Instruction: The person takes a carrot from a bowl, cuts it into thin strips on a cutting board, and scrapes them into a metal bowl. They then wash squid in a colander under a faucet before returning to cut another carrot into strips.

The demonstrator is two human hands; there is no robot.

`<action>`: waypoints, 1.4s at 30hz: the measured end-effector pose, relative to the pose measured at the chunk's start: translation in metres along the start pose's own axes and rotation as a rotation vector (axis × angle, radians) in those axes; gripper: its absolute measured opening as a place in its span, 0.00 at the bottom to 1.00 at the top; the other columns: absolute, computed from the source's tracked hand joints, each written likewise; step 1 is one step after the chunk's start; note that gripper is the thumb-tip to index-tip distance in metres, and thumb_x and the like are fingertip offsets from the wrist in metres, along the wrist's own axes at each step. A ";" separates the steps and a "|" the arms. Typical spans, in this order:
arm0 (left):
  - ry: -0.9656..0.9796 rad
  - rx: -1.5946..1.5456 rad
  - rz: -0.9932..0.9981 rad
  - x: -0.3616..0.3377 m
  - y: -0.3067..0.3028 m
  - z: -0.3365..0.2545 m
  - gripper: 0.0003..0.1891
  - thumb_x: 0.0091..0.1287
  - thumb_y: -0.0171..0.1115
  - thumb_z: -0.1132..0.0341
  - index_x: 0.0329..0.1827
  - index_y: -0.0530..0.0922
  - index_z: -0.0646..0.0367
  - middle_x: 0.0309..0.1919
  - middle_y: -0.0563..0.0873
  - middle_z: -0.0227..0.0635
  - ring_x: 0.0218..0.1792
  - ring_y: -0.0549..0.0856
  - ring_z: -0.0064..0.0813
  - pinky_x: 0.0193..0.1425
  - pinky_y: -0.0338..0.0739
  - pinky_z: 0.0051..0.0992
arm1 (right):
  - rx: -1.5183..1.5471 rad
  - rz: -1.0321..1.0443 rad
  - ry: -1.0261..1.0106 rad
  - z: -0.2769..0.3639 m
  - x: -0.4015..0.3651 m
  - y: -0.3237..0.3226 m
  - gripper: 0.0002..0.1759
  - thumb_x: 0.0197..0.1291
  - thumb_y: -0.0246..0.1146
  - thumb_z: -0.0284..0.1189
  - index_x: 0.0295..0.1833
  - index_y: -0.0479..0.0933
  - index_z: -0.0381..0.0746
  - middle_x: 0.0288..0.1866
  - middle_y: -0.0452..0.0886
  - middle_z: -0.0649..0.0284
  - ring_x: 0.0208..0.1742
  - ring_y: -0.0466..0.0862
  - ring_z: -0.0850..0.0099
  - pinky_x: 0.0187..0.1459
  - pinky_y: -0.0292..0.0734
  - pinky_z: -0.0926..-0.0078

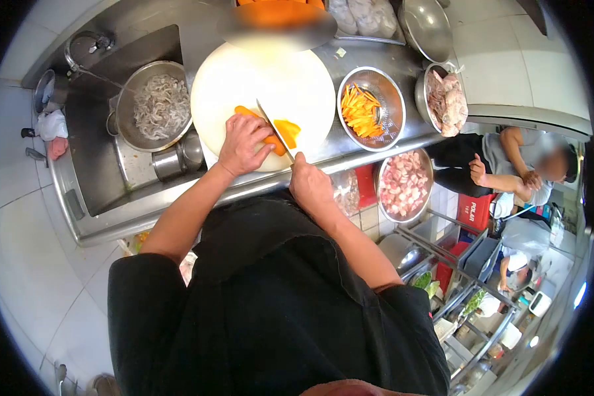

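On the round white cutting board lies a peeled carrot, with my left hand closed over it and pressing it down. My right hand grips the handle of a kitchen knife, its blade angled across the board beside the fingers of my left hand. Thin orange carrot slices rest on the board just right of the blade. Part of the carrot is hidden under my left hand.
Carrot sticks fill part of a perforated metal bowl at the right. A pot of shrimp-like pieces stands in the sink under a tap. Bowls of raw meat and poultry are farther right. A co-worker stands beyond.
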State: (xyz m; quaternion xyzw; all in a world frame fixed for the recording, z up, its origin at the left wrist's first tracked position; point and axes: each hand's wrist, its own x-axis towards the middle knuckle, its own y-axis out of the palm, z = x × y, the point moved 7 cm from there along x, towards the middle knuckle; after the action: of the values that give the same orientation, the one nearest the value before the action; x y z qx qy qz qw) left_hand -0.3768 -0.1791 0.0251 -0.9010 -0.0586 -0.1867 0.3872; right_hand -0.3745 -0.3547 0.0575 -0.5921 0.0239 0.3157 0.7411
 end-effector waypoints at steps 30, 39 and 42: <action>-0.007 -0.013 -0.041 -0.003 -0.003 0.005 0.13 0.62 0.71 0.63 0.49 0.84 0.52 0.49 0.82 0.33 0.56 0.79 0.39 0.69 0.65 0.46 | 0.249 0.187 0.125 -0.008 -0.005 -0.001 0.27 0.75 0.61 0.39 0.70 0.72 0.34 0.44 0.88 0.38 0.44 0.90 0.43 0.51 0.82 0.47; 0.008 -0.002 -0.009 0.004 -0.008 0.010 0.11 0.63 0.70 0.64 0.48 0.85 0.52 0.50 0.82 0.31 0.58 0.78 0.39 0.68 0.65 0.45 | 0.560 0.150 0.212 -0.028 -0.013 -0.004 0.32 0.83 0.49 0.49 0.68 0.77 0.31 0.54 0.84 0.30 0.62 0.82 0.36 0.63 0.74 0.48; 0.010 0.026 0.006 0.005 -0.009 0.009 0.11 0.64 0.69 0.64 0.48 0.85 0.53 0.50 0.82 0.31 0.58 0.78 0.39 0.69 0.64 0.45 | 0.476 0.170 0.264 -0.022 -0.031 -0.020 0.32 0.84 0.45 0.50 0.63 0.79 0.30 0.54 0.82 0.30 0.62 0.80 0.33 0.62 0.74 0.46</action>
State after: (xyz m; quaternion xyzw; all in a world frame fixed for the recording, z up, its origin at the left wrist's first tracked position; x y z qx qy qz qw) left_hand -0.3717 -0.1671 0.0274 -0.8950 -0.0563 -0.1894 0.3999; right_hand -0.3817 -0.3905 0.0812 -0.4333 0.2435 0.2824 0.8205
